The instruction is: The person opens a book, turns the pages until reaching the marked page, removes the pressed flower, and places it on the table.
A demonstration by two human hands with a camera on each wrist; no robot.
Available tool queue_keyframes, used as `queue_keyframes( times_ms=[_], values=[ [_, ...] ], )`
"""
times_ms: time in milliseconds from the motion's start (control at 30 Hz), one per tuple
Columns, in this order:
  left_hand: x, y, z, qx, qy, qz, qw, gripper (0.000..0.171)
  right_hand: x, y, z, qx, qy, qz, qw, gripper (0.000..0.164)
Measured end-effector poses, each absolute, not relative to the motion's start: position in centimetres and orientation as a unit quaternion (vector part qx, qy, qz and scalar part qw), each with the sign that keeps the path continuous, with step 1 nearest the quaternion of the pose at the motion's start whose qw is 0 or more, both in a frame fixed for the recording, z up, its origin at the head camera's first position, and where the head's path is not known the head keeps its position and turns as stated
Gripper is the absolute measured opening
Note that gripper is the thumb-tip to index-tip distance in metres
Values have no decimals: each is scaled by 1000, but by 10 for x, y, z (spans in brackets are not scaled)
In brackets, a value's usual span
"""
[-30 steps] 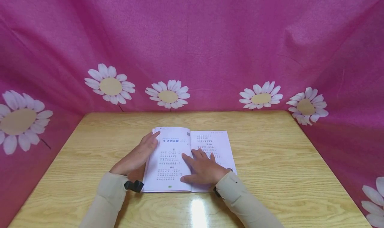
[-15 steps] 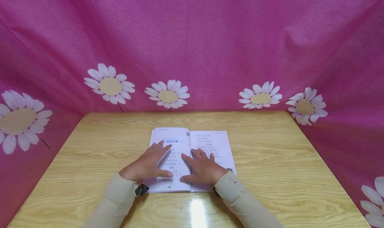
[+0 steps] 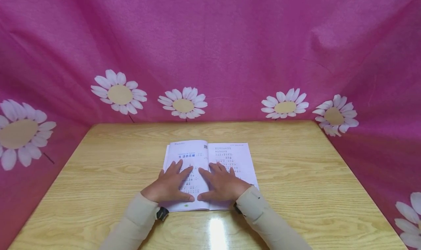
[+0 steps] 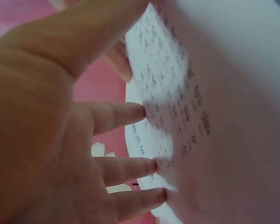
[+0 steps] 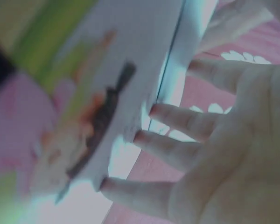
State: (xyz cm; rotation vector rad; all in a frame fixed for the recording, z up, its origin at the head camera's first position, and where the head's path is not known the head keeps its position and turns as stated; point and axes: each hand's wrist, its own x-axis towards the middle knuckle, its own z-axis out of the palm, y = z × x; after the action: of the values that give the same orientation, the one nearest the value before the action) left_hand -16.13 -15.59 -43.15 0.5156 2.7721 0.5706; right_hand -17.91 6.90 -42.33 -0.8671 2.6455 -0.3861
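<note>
An open book point(image 3: 189, 147) with printed text lies on the wooden table, its spine near the middle of the head view. My left hand point(image 3: 169, 184) rests spread on the left page, fingertips on the lines of text, as the left wrist view shows with the page point(image 4: 154, 93). Across the inner part of the right page lies my right hand point(image 3: 225, 184), fingers straight and spread, thumb reaching over the spine onto the left page. The two thumbs point at each other with a small gap. In the right wrist view a coloured picture point(image 5: 84, 130) shows on the page under the fingertips.
The wood-grain table point(image 3: 312, 177) stretches out around the book on all sides. Behind it and along both sides hangs a pink curtain point(image 3: 230, 52) with large white daisies. A bright light reflection falls on the table just in front of the book.
My left hand has moved right from the left page's outer edge onto the page, its fingers spreading near the right hand. The right hand has stayed in place.
</note>
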Motion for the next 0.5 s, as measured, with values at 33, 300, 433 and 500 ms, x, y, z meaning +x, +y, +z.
queue_keyframes(
  times_ms=[33,300,433,500],
  values=[
    [-161,-155,-432,180,956,192,131,100,-180,70,-422,-302,927,-144,171,87],
    [-160,-152,-432,170,960,175,138,100,-191,84,-412,-296,906,-235,190,88],
    [-159,-151,-432,168,962,164,140,99,-196,92,-407,-281,903,-264,191,90],
    [-159,-150,-432,166,963,160,139,99,-198,96,-406,-273,904,-273,186,91]
  ],
)
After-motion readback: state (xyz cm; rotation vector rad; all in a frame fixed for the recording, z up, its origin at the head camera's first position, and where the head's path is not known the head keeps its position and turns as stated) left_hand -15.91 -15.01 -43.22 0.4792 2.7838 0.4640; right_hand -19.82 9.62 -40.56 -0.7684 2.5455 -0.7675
